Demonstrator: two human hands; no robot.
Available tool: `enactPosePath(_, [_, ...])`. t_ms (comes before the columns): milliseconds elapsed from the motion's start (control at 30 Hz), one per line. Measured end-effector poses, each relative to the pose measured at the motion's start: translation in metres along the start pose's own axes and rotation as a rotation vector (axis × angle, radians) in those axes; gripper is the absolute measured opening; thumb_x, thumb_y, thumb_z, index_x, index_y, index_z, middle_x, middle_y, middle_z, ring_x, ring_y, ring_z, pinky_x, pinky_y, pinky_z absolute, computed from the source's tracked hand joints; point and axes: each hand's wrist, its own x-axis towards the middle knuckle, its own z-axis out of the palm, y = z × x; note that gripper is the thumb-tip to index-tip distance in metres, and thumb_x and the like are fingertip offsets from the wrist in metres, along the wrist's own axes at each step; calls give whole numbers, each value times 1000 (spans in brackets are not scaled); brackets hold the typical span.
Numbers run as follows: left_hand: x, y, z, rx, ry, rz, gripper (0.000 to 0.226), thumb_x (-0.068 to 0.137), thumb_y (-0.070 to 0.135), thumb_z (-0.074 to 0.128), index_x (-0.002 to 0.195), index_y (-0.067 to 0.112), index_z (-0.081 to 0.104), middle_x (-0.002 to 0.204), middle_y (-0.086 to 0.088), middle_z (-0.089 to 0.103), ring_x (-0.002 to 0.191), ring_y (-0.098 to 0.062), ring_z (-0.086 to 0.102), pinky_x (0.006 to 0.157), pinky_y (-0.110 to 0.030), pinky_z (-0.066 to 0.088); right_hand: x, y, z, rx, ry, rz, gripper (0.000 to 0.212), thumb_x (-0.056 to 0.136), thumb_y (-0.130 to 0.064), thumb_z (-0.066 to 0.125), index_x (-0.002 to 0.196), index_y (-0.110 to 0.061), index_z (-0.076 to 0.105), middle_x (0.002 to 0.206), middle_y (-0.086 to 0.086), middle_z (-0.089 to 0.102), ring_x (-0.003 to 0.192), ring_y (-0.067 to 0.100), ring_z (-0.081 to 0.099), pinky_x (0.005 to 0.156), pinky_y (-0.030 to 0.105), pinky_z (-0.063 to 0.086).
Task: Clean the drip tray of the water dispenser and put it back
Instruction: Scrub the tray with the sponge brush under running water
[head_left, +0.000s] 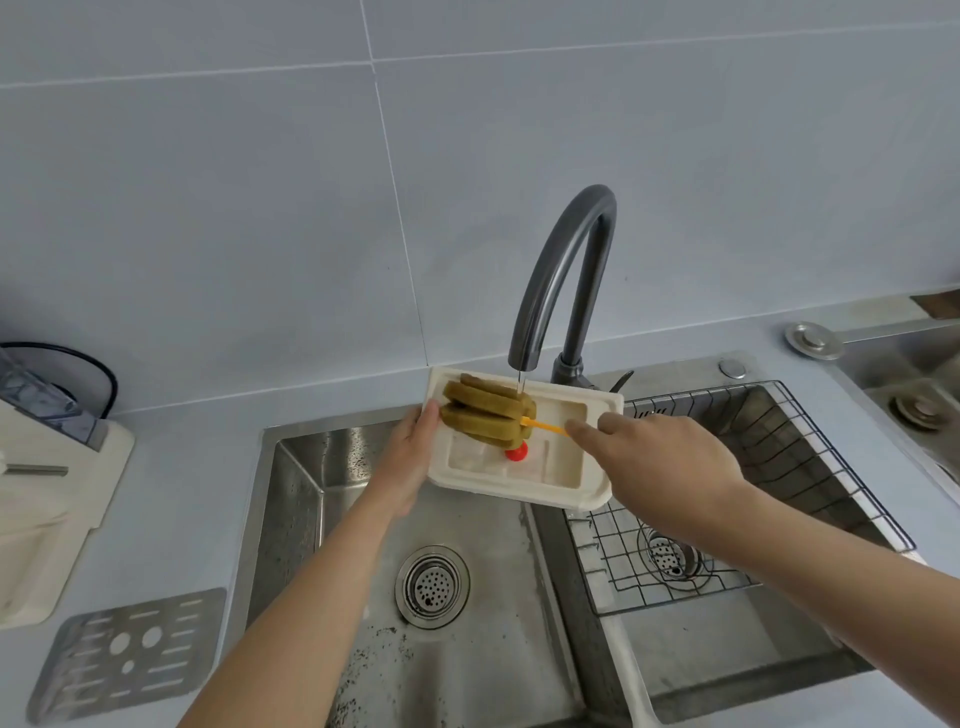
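Observation:
The cream drip tray is held tilted over the left sink basin, under the dark faucet, from which a thin stream of water runs. My left hand grips the tray's left edge. My right hand holds the yellow handle of a sponge brush, whose olive-green sponge head presses on the tray's upper left inside. A small red float sits in the tray's middle. The water dispenser stands at the far left on the counter.
The tray's metal grille cover lies on the counter at lower left. The steel double sink has a drain in the left basin and a wire rack in the right one. A hob corner is at far right.

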Motion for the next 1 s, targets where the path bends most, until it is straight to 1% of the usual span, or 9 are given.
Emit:
enactPosePath(100, [5, 3, 7, -39, -11, -19, 39, 94, 45, 30, 118, 22, 50, 124, -2, 56, 117, -20, 52, 106, -43, 37, 2, 5, 2, 19, -8, -25, 55, 86, -2, 38, 137, -19, 26, 111, 3, 55, 93, 30, 59, 62, 34, 35])
enactPosePath(233, [7, 8, 21, -3, -31, -3, 33, 95, 44, 30, 109, 22, 50, 113, -3, 56, 113, -22, 52, 101, -42, 41, -7, 17, 3, 51, -58, -36, 58, 86, -3, 37, 139, -23, 25, 115, 1, 55, 98, 28, 57, 68, 33, 38])
enactPosePath(367, [4, 2, 36, 30, -97, 6, 29, 95, 40, 31, 103, 20, 49, 99, 0, 57, 95, -15, 55, 74, -23, 44, -22, 24, 8, 52, -152, -67, 60, 86, -2, 37, 139, -26, 25, 116, 0, 55, 100, 29, 56, 70, 34, 38])
enactPosePath(467, [2, -7, 43, 38, -134, -18, 32, 94, 40, 33, 108, 17, 52, 105, -8, 60, 99, -22, 57, 78, -28, 48, -30, 30, 15, 33, -200, -80, 58, 88, -5, 39, 139, -28, 25, 118, 0, 55, 101, 30, 57, 68, 33, 34])
enactPosePath(567, [-5, -14, 46, 56, -125, -15, 26, 95, 36, 33, 100, 19, 52, 94, -4, 59, 90, -19, 57, 75, -29, 48, -37, 34, 18, 20, -221, -86, 56, 89, -5, 38, 138, -29, 26, 117, -2, 56, 99, 29, 58, 67, 32, 33])
enactPosePath(667, [-13, -26, 46, 61, -151, -35, 25, 95, 37, 33, 95, 22, 54, 94, -5, 60, 95, -25, 57, 87, -43, 48, -42, 35, 19, 5, -219, -90, 57, 89, -3, 37, 138, -31, 25, 117, -2, 55, 97, 28, 59, 65, 32, 34])
enactPosePath(733, [-17, -31, 43, 58, -154, -52, 25, 94, 38, 33, 93, 24, 53, 96, -6, 60, 96, -25, 57, 92, -45, 46, -43, 35, 19, -14, -205, -90, 56, 90, -5, 37, 138, -32, 24, 116, -2, 54, 95, 29, 59, 64, 33, 36])
enactPosePath(867, [-22, -32, 32, 10, -131, -55, 26, 95, 37, 30, 94, 24, 52, 99, -4, 58, 95, -17, 55, 78, -26, 46, -41, 28, 15, -42, -164, -100, 57, 90, -6, 37, 140, -30, 20, 119, -2, 52, 96, 29, 59, 63, 34, 35])
enactPosePath(1000, [-25, -28, 20, 21, -64, -26, 21, 96, 36, 30, 89, 34, 50, 93, 12, 56, 88, -3, 53, 68, -15, 38, -33, 28, 9, -56, -103, -48, 55, 90, -6, 35, 139, -28, 22, 119, -3, 52, 96, 27, 60, 65, 33, 38])
